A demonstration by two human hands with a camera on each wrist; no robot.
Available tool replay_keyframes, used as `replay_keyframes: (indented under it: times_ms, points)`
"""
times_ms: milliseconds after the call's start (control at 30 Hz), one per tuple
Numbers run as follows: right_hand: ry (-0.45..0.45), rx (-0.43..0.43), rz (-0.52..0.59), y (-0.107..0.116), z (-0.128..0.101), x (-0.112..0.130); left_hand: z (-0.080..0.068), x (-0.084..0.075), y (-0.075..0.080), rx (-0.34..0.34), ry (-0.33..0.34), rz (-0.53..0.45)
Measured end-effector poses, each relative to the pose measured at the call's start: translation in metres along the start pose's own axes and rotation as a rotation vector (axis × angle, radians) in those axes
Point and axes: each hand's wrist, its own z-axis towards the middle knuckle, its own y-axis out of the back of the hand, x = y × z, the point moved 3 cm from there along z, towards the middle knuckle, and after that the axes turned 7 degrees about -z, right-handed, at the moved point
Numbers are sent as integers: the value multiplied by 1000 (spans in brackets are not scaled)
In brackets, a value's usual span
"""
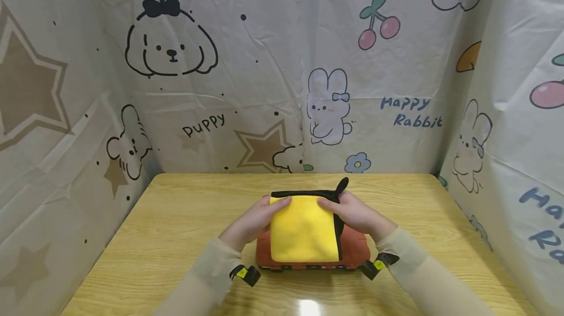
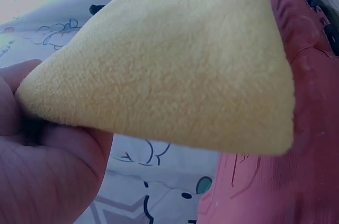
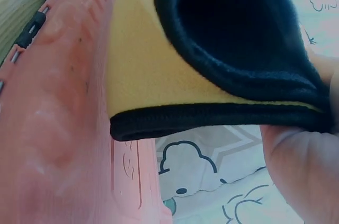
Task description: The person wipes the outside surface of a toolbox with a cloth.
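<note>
A folded yellow cloth (image 1: 304, 228), soft and fleecy with a thick black piped hem and a small black loop at its far right corner, lies draped over a rust-red moulded plastic block (image 1: 352, 250) with rounded edges. The left hand (image 1: 253, 220) pinches the cloth's far left corner, the right hand (image 1: 354, 215) pinches its far right edge by the black hem. The block sits on the pale, glossy wood-grain bench (image 1: 176, 228), near the middle of its near edge. Crinkled cartoon-printed sheeting (image 1: 264, 61) walls the bench.
</note>
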Motion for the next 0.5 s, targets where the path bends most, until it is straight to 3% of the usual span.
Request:
replay_keyframes:
  times_ms: [300, 500]
  points:
    - [-36, -90, -16, 6, -13, -2, 1, -4, 2, 15, -85, -12]
    - [-13, -96, 202, 11, -19, -6, 6, -4, 8, -23, -115, -101]
